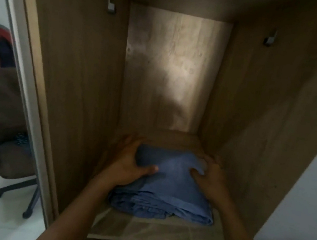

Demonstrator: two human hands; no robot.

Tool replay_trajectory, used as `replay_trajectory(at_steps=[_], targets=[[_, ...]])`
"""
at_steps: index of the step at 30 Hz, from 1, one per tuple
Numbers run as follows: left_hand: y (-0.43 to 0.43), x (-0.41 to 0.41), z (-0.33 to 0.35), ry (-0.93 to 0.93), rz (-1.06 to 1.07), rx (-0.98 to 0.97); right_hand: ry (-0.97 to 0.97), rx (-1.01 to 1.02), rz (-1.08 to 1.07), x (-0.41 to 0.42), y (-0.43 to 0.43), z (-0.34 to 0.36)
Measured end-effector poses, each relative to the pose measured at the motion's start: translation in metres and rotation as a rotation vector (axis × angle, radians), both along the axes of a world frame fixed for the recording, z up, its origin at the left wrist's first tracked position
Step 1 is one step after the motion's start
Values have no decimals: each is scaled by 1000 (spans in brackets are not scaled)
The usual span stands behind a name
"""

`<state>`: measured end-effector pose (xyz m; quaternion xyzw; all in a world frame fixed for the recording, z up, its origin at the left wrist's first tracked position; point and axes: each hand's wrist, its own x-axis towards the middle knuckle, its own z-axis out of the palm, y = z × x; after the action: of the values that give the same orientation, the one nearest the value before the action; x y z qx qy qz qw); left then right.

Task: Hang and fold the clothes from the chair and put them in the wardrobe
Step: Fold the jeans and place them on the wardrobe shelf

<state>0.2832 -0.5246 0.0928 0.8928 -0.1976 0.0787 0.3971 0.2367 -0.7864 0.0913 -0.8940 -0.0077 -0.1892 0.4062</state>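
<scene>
Holding folded jeans (167, 181) on wardrobe shelf (159, 230), long axis seemingly left-right between the grips, left grip (128, 162) curled round far-left corner, right grip (210, 173) bunching right edge, both equally near; probably needs sliding back, then release.

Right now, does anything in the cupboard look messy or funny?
Only a little. The folded blue denim garment on the wooden wardrobe shelf has bunched, uneven layers along its front edge. The left hand and right hand hold it. Nothing looks spilled or broken.
</scene>
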Motion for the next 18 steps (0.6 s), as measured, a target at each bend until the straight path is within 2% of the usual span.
replay_trajectory(at_steps=[2, 5, 11, 18], targets=[[-19, 0, -6, -28, -78, 137, 81, -153, 9, 7, 20, -10], [-21, 0, -45, 68, -86, 332, 257, -258, 26, 9, 30, -52], [-12, 14, -56, 92, -29, 364, 415, -349, 15, 28, 25, -70], [-40, 86, -41, 47, 0, 443, 417, -506, 52, 106, 14, -61]])
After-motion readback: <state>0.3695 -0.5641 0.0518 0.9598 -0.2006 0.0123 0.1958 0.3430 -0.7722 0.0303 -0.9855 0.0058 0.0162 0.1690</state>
